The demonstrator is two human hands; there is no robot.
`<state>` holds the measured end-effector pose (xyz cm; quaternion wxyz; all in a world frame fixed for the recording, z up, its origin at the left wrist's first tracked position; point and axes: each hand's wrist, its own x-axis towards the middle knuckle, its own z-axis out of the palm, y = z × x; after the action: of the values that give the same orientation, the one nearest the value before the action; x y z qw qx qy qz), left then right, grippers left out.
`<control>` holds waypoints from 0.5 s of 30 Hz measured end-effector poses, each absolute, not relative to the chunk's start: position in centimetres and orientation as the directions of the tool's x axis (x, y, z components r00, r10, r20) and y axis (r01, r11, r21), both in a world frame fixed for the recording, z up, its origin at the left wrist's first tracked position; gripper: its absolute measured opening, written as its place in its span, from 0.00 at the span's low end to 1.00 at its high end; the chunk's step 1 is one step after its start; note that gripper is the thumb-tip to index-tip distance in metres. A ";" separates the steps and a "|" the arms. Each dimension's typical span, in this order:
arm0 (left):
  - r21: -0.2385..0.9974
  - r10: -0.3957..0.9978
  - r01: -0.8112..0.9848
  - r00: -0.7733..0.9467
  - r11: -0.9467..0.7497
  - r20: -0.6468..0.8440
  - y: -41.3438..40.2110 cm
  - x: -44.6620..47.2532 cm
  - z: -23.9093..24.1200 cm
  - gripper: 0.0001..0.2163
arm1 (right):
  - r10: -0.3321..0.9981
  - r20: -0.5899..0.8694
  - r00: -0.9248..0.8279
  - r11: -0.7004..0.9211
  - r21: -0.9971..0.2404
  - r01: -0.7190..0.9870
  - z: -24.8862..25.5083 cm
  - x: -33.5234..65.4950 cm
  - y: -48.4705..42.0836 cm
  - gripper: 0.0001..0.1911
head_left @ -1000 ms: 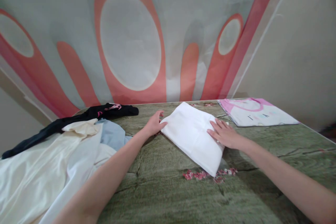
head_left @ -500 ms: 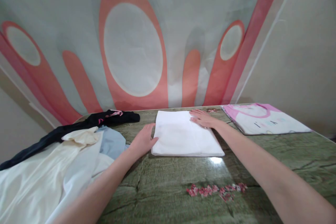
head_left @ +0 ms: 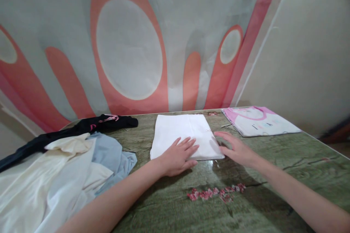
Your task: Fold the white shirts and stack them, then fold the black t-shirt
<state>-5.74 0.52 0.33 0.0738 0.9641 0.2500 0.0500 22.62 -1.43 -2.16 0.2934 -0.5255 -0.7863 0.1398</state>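
Clothing (head_left: 62, 164) lies heaped on the left of the tabletop (head_left: 153, 207). The left hand (head_left: 179, 156), flat with fingers spread, rests on the near side of the folded white cloth (head_left: 177, 127) at the middle; light, even pressure should avoid dragging creases in. The right hand (head_left: 237, 150), thumb and fingers parted, is at its right edge, best squared gently. Farther right lies a folded pink-and-white shirt (head_left: 269, 122).

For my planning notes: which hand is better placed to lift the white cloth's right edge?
Likely the right hand, fingers at that edge; the left hand lies atop the white cloth.
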 end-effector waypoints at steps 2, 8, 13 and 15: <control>0.159 0.482 0.468 0.874 -0.869 0.064 0.5 -5.2 -0.1 0.26 | 0.908 0.316 -0.277 0.411 -0.533 0.740 -2.3 22.6 -3.8 0.26; 0.126 0.479 0.468 0.874 -0.875 0.081 0.1 -4.8 -0.7 0.27 | 0.899 0.376 -0.225 0.394 -0.468 0.791 -3.4 21.6 -5.5 0.21; 0.117 0.480 0.470 0.873 -0.875 0.082 0.0 -5.0 -0.8 0.27 | 0.849 0.475 -0.233 0.428 -0.358 0.829 -4.1 20.7 -5.2 0.17; 0.118 0.480 0.470 0.873 -0.875 0.082 0.0 -5.0 -0.8 0.27 | 0.832 0.500 -0.240 0.431 -0.310 0.847 -4.3 20.6 -5.3 0.14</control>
<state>-4.99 -0.02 -0.83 0.0471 0.9667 0.2456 0.0546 20.59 -5.30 -4.26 0.3091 -0.5334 -0.7873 -0.0123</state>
